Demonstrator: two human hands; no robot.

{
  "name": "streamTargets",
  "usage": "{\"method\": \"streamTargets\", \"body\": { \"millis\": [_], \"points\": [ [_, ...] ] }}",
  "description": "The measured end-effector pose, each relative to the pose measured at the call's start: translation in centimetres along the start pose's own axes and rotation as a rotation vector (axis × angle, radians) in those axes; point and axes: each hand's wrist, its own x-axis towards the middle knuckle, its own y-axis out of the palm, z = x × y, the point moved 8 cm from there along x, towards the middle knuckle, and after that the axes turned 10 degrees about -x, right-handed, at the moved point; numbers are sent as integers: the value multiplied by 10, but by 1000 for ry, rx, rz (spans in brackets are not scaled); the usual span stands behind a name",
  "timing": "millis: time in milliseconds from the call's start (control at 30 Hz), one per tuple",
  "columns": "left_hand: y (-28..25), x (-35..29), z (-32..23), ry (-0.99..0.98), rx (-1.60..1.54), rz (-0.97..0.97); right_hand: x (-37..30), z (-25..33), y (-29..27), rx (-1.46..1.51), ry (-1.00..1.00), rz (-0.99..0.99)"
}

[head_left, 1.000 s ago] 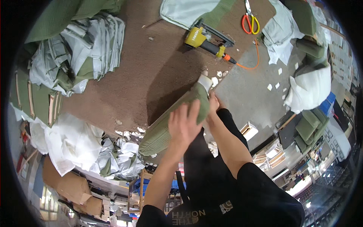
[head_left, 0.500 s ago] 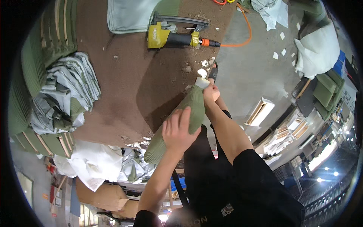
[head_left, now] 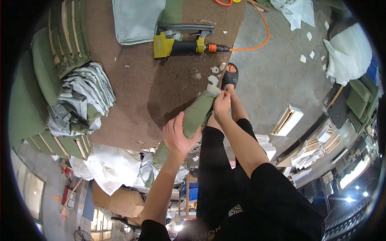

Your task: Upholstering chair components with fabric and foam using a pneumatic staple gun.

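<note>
Olive-green ribbed fabric wraps the long padded piece [head_left: 197,116] between the worker's two hands, slanting across the near edge of the brown-covered worktable [head_left: 128,96], its pale end [head_left: 213,89] toward the person's feet. The left hand [head_left: 179,134] grips across the lower part, thumb on one side and fingers on the other; the right hand [head_left: 222,103] is closed, pinching the fabric just beside that pale end. Beyond it on the tabletop, as seen from this side of the room, lies a yellow-and-black pneumatic staple gun [head_left: 181,47] with an orange air hose [head_left: 267,30], near a folded grey-white cloth [head_left: 138,20]. To the left sits a heap of grey-and-green fabric covers [head_left: 94,86] beside slatted green panels [head_left: 70,36]. Farther off, white scraps [head_left: 309,36] dot the concrete floor [head_left: 277,72], with a white sheet bundle [head_left: 350,52] and green cushions [head_left: 360,96] at the far right.
</note>
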Motion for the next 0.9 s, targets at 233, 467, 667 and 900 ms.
{"method": "streamTargets", "body": {
  "millis": [233,467,667,900],
  "points": [
    [-4,2,-5,24,-1,-24,-26,44,-39,161,-272,95],
    [8,-17,-11,55,0,-26,-121,114,-88,152,-802,514],
    [11,-34,6,-3,-443,-187,-197,156,-121,244,-1383,533],
    [9,-38,-9,-21,-201,-111,-186,146,-96,171,-1398,518]
  ]
}}
